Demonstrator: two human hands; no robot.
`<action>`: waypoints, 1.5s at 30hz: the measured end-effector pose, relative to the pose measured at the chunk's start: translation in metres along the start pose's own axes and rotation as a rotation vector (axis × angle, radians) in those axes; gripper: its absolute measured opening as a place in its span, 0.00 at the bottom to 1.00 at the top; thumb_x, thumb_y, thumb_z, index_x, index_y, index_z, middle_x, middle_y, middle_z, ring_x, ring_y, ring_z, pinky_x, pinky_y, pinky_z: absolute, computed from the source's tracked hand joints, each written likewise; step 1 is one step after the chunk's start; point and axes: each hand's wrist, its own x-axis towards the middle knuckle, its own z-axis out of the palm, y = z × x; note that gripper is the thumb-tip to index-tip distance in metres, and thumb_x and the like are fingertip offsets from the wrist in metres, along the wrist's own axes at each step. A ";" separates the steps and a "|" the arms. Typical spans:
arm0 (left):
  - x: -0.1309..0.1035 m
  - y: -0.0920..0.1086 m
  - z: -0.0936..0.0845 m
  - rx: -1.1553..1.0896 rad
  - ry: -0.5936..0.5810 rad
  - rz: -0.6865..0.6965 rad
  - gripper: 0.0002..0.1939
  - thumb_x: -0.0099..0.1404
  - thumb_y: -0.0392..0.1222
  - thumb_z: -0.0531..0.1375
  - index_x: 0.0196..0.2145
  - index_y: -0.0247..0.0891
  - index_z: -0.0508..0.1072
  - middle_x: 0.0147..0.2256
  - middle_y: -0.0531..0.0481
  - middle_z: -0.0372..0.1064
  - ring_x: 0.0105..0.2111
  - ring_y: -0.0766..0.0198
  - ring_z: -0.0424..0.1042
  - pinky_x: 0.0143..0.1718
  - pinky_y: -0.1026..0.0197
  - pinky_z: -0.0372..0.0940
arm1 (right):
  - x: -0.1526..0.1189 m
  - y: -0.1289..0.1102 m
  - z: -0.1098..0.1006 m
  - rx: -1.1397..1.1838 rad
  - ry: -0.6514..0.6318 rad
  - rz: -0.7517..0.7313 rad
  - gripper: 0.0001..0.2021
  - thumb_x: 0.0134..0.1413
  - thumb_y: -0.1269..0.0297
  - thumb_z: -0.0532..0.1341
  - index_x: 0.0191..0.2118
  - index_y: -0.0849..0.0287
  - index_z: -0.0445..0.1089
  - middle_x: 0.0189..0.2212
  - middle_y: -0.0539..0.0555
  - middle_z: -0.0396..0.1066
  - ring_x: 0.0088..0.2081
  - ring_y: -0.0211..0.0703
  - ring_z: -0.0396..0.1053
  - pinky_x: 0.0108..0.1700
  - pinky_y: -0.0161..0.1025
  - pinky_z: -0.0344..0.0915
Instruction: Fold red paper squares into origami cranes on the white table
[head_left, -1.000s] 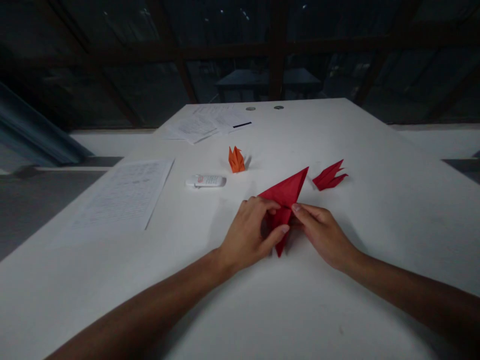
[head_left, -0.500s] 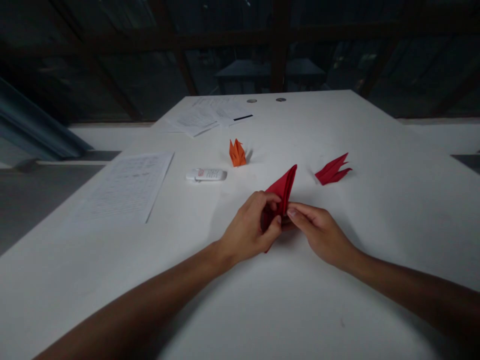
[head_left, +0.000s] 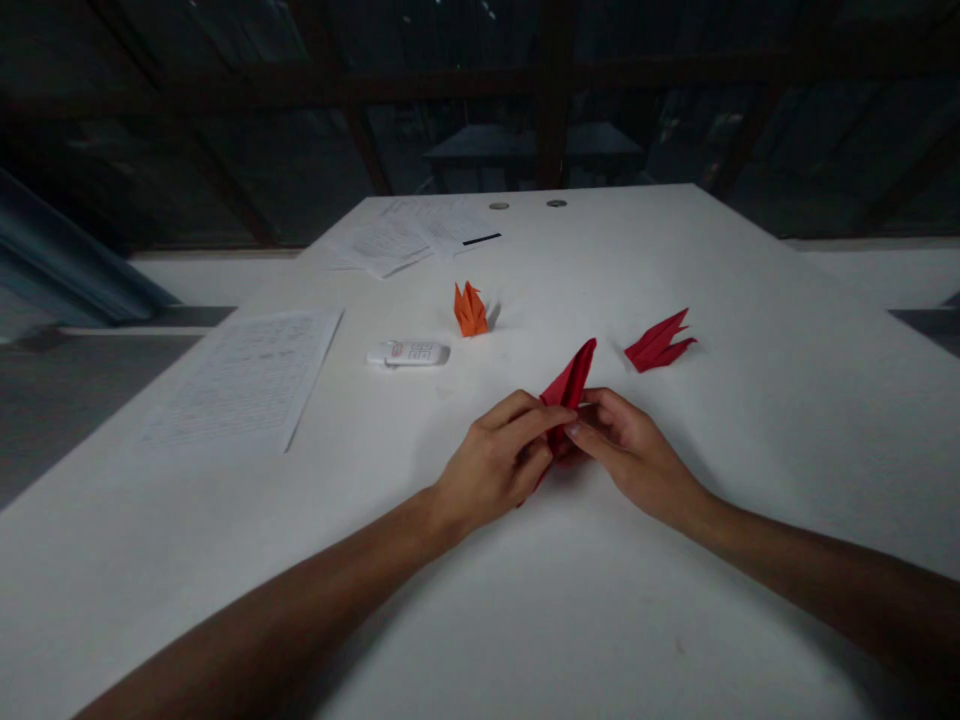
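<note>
Between my hands is a folded red paper (head_left: 566, 385), its point rising up and to the right. My left hand (head_left: 499, 455) is closed on its left side, with the index finger stretched across the front of the folds. From the right, my right hand (head_left: 630, 445) pinches the paper's right edge between thumb and fingers. The fingers hide most of its lower part. Beyond them stand a small orange origami figure (head_left: 471, 312) and, to the right, a red origami figure (head_left: 658, 343) with pointed tips.
Left of the orange figure lies a white remote control (head_left: 409, 354). A printed sheet (head_left: 247, 385) is at the left, and more papers (head_left: 397, 238) lie at the back of the white table (head_left: 525, 620). Two round dark discs (head_left: 556, 204) sit near the far edge.
My left index finger has stretched out across the front of the red paper. My right fingers have shifted up behind its edge, and its folds look slightly more spread.
</note>
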 end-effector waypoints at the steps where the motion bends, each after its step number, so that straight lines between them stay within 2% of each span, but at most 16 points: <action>1: 0.000 0.000 0.000 0.000 0.002 0.000 0.19 0.69 0.30 0.54 0.54 0.41 0.72 0.43 0.45 0.70 0.41 0.63 0.72 0.43 0.59 0.71 | 0.000 0.000 0.000 -0.003 0.002 -0.002 0.15 0.59 0.58 0.66 0.49 0.53 0.67 0.43 0.55 0.78 0.39 0.45 0.78 0.43 0.45 0.77; 5: 0.000 0.000 0.000 -0.002 -0.007 0.008 0.18 0.68 0.29 0.54 0.53 0.40 0.72 0.42 0.45 0.70 0.40 0.63 0.72 0.43 0.59 0.71 | 0.000 0.002 -0.001 -0.072 0.024 -0.029 0.17 0.58 0.60 0.67 0.50 0.52 0.66 0.42 0.54 0.77 0.39 0.45 0.77 0.42 0.45 0.77; 9: 0.001 0.000 0.001 0.043 0.010 0.011 0.14 0.67 0.29 0.54 0.46 0.38 0.74 0.41 0.45 0.70 0.40 0.63 0.72 0.42 0.59 0.70 | 0.001 0.002 -0.001 -0.152 0.056 -0.073 0.10 0.61 0.63 0.64 0.47 0.53 0.67 0.43 0.55 0.77 0.37 0.43 0.76 0.40 0.42 0.75; 12: 0.002 0.001 0.003 0.101 0.052 -0.013 0.08 0.67 0.32 0.57 0.42 0.38 0.73 0.40 0.46 0.71 0.40 0.61 0.72 0.44 0.58 0.69 | 0.002 0.002 -0.001 -0.201 0.100 -0.104 0.06 0.62 0.63 0.63 0.44 0.54 0.68 0.41 0.54 0.77 0.35 0.43 0.75 0.39 0.41 0.74; 16: 0.002 0.002 0.005 0.148 0.114 -0.074 0.02 0.66 0.34 0.60 0.37 0.39 0.70 0.36 0.48 0.70 0.37 0.62 0.70 0.41 0.59 0.68 | 0.003 0.003 -0.004 -0.218 0.144 -0.099 0.05 0.61 0.63 0.62 0.42 0.54 0.67 0.35 0.52 0.75 0.29 0.41 0.72 0.29 0.38 0.73; 18: 0.002 0.001 0.005 0.109 0.167 -0.179 0.04 0.66 0.33 0.58 0.37 0.40 0.67 0.34 0.51 0.68 0.33 0.65 0.69 0.36 0.62 0.67 | 0.005 0.004 -0.007 -0.244 0.176 -0.104 0.05 0.62 0.62 0.62 0.42 0.54 0.66 0.33 0.50 0.74 0.26 0.40 0.71 0.24 0.36 0.71; 21: 0.003 -0.002 0.004 0.013 0.226 -0.354 0.10 0.65 0.31 0.57 0.43 0.40 0.64 0.32 0.55 0.65 0.28 0.68 0.67 0.31 0.65 0.64 | 0.008 0.005 -0.013 -0.344 0.229 -0.169 0.05 0.62 0.63 0.62 0.43 0.54 0.66 0.31 0.49 0.72 0.26 0.39 0.70 0.23 0.34 0.69; 23: 0.005 -0.005 0.002 0.002 0.231 -0.403 0.15 0.63 0.29 0.56 0.47 0.41 0.65 0.31 0.56 0.64 0.28 0.68 0.67 0.31 0.65 0.64 | 0.011 0.005 -0.017 -0.419 0.253 -0.206 0.05 0.62 0.65 0.61 0.43 0.54 0.66 0.31 0.49 0.72 0.26 0.39 0.70 0.23 0.33 0.67; 29: 0.010 -0.012 -0.003 0.033 0.222 -0.397 0.17 0.59 0.26 0.55 0.43 0.39 0.74 0.41 0.50 0.66 0.37 0.64 0.69 0.36 0.62 0.66 | 0.013 0.002 -0.024 -0.608 0.230 -0.254 0.06 0.61 0.68 0.59 0.43 0.55 0.70 0.35 0.52 0.72 0.28 0.39 0.70 0.23 0.33 0.66; 33: 0.009 -0.017 -0.004 -0.044 0.232 -0.436 0.23 0.60 0.25 0.53 0.48 0.41 0.75 0.46 0.49 0.65 0.32 0.68 0.69 0.31 0.63 0.66 | 0.014 0.001 -0.024 -0.615 0.258 -0.331 0.05 0.58 0.69 0.60 0.40 0.56 0.72 0.44 0.56 0.70 0.34 0.43 0.73 0.22 0.33 0.67; 35: 0.008 -0.018 -0.005 -0.048 0.234 -0.435 0.25 0.60 0.25 0.53 0.51 0.42 0.74 0.48 0.48 0.64 0.34 0.67 0.69 0.32 0.63 0.67 | 0.014 0.002 -0.025 -0.557 0.272 -0.308 0.04 0.59 0.68 0.59 0.40 0.55 0.70 0.44 0.55 0.71 0.29 0.39 0.72 0.20 0.33 0.67; 38: 0.009 -0.018 -0.005 -0.008 0.201 -0.380 0.26 0.60 0.25 0.53 0.52 0.42 0.74 0.48 0.47 0.66 0.43 0.62 0.71 0.40 0.59 0.70 | 0.014 0.003 -0.026 -0.516 0.269 -0.232 0.03 0.61 0.66 0.58 0.41 0.55 0.67 0.38 0.51 0.72 0.21 0.34 0.68 0.19 0.33 0.65; 40: 0.010 -0.017 -0.004 0.008 0.175 -0.351 0.26 0.59 0.25 0.53 0.52 0.41 0.74 0.48 0.46 0.66 0.47 0.59 0.70 0.46 0.57 0.70 | 0.013 0.003 -0.027 -0.544 0.239 -0.220 0.07 0.60 0.68 0.58 0.44 0.54 0.66 0.36 0.51 0.73 0.23 0.36 0.70 0.22 0.34 0.67; 42: 0.011 -0.016 -0.003 0.013 0.169 -0.350 0.25 0.60 0.25 0.53 0.52 0.40 0.73 0.48 0.46 0.67 0.49 0.58 0.70 0.49 0.55 0.70 | 0.012 0.003 -0.026 -0.586 0.202 -0.248 0.14 0.59 0.69 0.58 0.51 0.54 0.65 0.39 0.53 0.73 0.29 0.41 0.73 0.27 0.37 0.69; 45: 0.011 -0.017 -0.002 -0.004 0.184 -0.372 0.22 0.61 0.27 0.54 0.52 0.38 0.70 0.49 0.45 0.67 0.49 0.57 0.70 0.49 0.54 0.71 | 0.008 0.003 -0.024 -0.667 0.172 -0.297 0.23 0.59 0.63 0.63 0.58 0.55 0.61 0.46 0.59 0.73 0.39 0.48 0.75 0.32 0.40 0.71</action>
